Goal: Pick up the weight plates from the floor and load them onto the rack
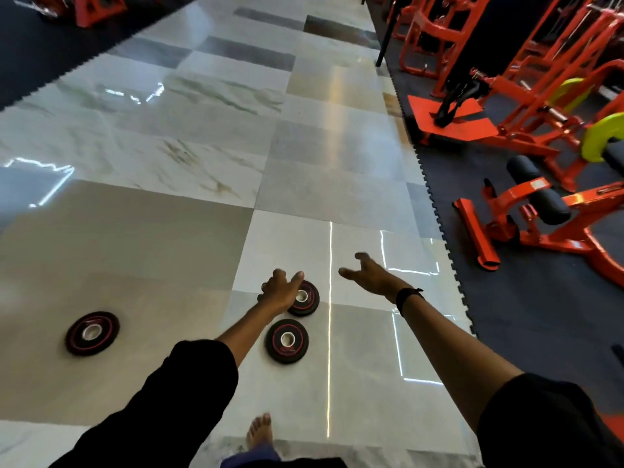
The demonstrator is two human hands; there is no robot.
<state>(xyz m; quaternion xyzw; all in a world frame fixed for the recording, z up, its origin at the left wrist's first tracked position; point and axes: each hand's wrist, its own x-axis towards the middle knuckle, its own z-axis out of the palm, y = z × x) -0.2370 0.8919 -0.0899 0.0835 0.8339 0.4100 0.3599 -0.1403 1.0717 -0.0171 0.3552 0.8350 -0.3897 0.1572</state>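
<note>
Three small black weight plates with red rings lie flat on the glossy tiled floor. One plate (92, 333) is off to the left, a second plate (286, 340) is near the middle, and a third plate (305, 298) lies just beyond it. My left hand (281, 291) reaches out over the left edge of the third plate, fingers apart, holding nothing. My right hand (373, 276) is stretched out to the right of the plates, fingers spread and empty, with a dark band on the wrist. No plate rack is identifiable.
Orange gym machines (526, 106) with black pads stand on a dark rubber mat (526, 298) along the right. Another orange frame (91, 8) sits at the top left on dark matting. My bare foot (259, 432) is on the tiles below the plates.
</note>
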